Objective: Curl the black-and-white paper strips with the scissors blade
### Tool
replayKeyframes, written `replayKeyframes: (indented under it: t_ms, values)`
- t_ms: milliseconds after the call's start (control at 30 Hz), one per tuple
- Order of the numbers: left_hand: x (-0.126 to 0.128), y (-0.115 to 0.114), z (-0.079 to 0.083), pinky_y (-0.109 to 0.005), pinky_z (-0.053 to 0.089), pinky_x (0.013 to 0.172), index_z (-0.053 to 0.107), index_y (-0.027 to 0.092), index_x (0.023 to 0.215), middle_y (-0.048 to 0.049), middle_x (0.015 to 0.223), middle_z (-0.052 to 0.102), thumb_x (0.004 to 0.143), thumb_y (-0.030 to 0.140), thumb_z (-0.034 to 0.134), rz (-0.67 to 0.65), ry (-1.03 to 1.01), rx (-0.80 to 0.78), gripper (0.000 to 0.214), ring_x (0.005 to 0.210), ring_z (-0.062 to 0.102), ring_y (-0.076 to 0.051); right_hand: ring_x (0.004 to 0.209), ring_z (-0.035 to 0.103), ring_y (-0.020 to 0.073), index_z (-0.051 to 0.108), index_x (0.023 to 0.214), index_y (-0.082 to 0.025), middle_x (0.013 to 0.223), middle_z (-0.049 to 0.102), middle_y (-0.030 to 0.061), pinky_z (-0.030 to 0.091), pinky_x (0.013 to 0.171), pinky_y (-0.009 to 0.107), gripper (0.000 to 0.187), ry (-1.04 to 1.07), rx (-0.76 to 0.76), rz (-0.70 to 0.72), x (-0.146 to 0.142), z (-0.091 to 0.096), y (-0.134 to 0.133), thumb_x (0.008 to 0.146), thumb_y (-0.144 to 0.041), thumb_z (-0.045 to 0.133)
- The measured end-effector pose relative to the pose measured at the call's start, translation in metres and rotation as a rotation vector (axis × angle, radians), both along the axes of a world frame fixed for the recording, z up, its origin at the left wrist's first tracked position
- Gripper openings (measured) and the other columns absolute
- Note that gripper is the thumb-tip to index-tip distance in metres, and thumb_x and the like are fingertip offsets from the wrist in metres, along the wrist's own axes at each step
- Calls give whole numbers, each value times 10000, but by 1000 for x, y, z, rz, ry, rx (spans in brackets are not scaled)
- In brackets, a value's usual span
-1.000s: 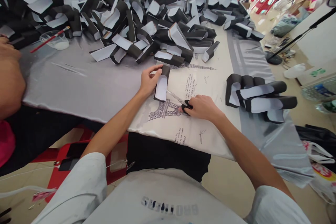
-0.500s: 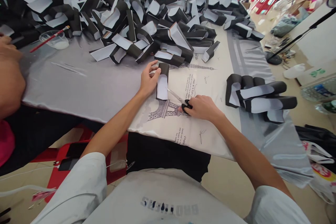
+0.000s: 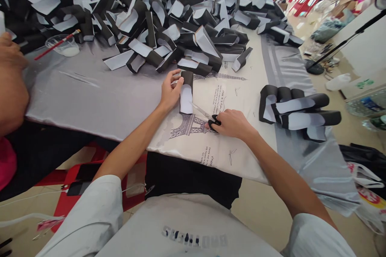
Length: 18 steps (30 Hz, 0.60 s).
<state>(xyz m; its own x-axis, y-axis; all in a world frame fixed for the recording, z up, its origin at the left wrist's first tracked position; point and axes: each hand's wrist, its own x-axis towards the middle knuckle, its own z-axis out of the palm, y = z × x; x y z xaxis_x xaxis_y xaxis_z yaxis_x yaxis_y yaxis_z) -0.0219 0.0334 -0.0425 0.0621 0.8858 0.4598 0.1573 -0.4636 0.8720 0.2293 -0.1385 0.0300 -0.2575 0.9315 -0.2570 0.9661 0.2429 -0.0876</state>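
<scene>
While the left hand point(image 3: 171, 90) lies half-open, its fingers pinning a light, springy black-and-white folded card strip point(image 3: 186, 98) to cream Eiffel-Tower-printed satin cloth point(image 3: 238, 144), best taken by its stiffer folded edge, the right hand point(image 3: 232, 124) curls closed around black-handled steel scissors point(image 3: 214, 121).

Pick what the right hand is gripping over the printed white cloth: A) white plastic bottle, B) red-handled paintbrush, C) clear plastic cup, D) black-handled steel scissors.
D. The right hand has its fingers around the loops of the black-handled steel scissors, with the blades pointing away from the hand.
</scene>
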Motion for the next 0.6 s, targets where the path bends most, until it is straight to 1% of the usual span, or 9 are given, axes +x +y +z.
replayKeyframes:
  t_ms: [133, 300, 500, 600]
  values:
    - [1, 0, 0, -375, 641, 879, 707, 296, 1373, -139, 1356, 775, 996, 787, 700, 8, -13, 3, 619, 1216, 761, -293, 628, 577, 215, 637, 677, -213, 656, 633, 95, 273, 627, 356, 706, -6, -2, -1, -1, 2, -1, 1080, -754, 429]
    - [0, 1, 0, -389, 641, 889, 704, 295, 1387, -137, 1306, 788, 1007, 792, 680, 6, -14, 0, 626, 1183, 769, -293, 619, 560, 207, 604, 661, -218, 635, 621, 76, 268, 617, 355, 673, 7, 5, -4, -2, 3, -3, 1053, -753, 491]
    - [-1, 1, -1, -390, 637, 880, 695, 311, 1395, -127, 1280, 796, 1019, 792, 658, 0, -4, -2, 612, 1176, 770, -290, 601, 537, 193, 568, 641, -219, 637, 613, 75, 254, 603, 358, 702, 5, 15, 7, 1, -3, 0, 1080, -751, 438]
    - [-1, 2, -1, -385, 635, 883, 694, 305, 1394, -129, 1297, 792, 1025, 780, 659, 2, -2, 0, 603, 1190, 764, -289, 614, 548, 193, 566, 640, -217, 652, 624, 79, 254, 610, 356, 691, -4, 13, 10, 1, -2, 0, 1080, -738, 448]
